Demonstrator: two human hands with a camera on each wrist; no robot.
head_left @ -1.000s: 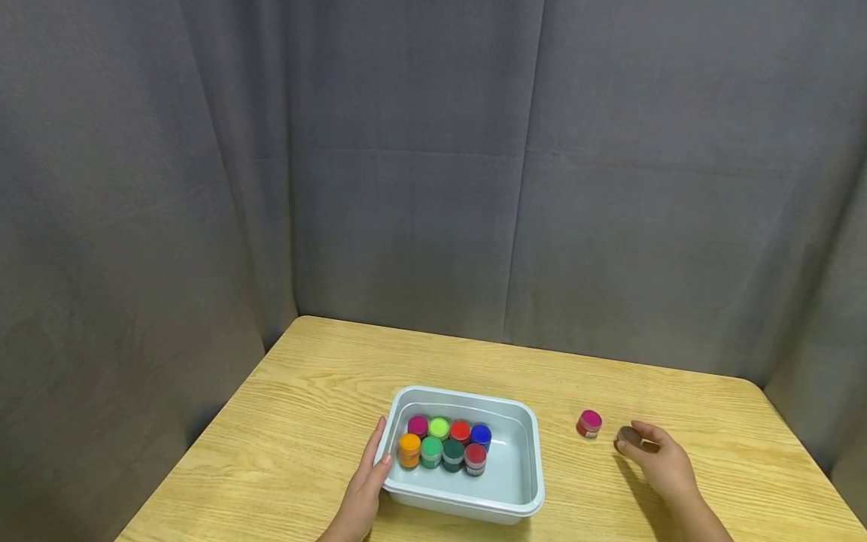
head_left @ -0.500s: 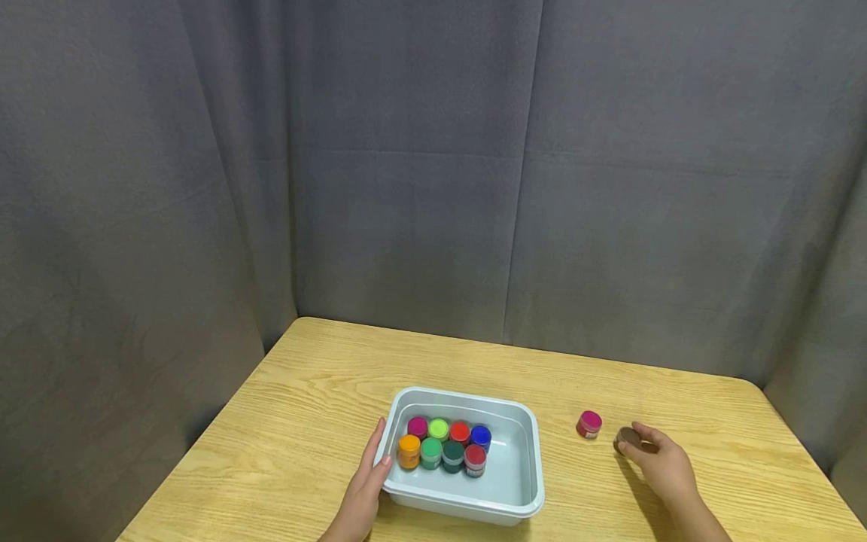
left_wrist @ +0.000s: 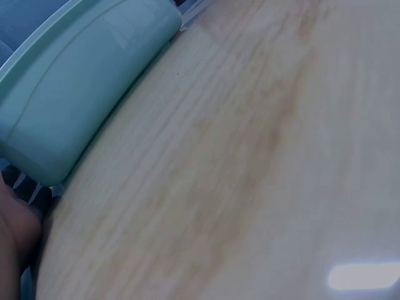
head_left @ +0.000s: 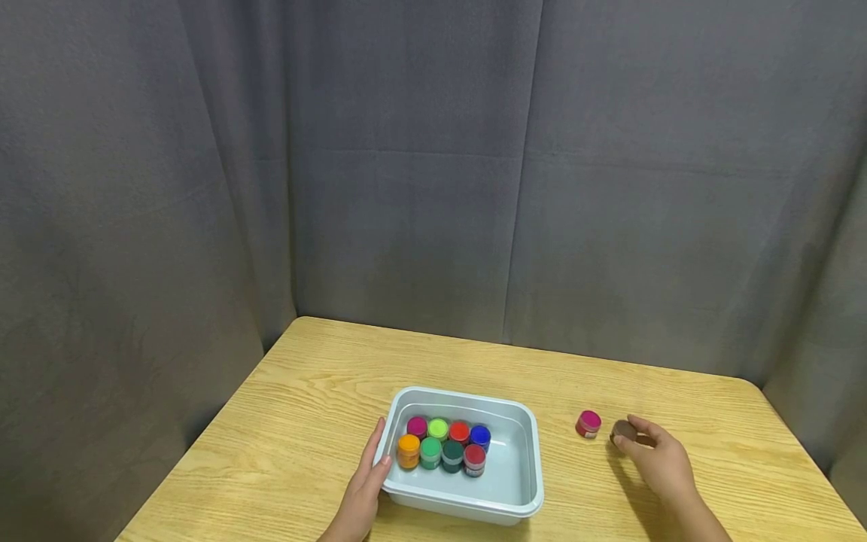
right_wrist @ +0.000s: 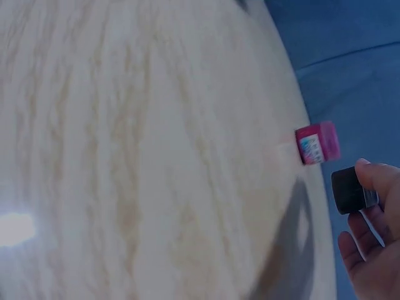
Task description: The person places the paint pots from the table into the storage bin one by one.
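A brown-lidded paint jar is pinched between the thumb and fingers of my right hand, right of the tub. In the right wrist view this jar looks dark and is tilted, apparently just off the table. Close by on its left stands a magenta-lidded paint jar. My left hand holds the left side of a pale grey-blue plastic tub, thumb at the rim and fingers along the outer wall. Several paint jars fill the tub's left part in two rows, among them an orange jar and a blue-lidded jar.
The wooden table bears the tub near its front. Grey curtains hang behind the table and at both sides. The right part of the tub's floor shows bare beside the jars.
My right hand has shifted slightly up and to the left in the head view, carrying the brown-lidded jar toward the magenta one. My left hand and the tub stay in place.
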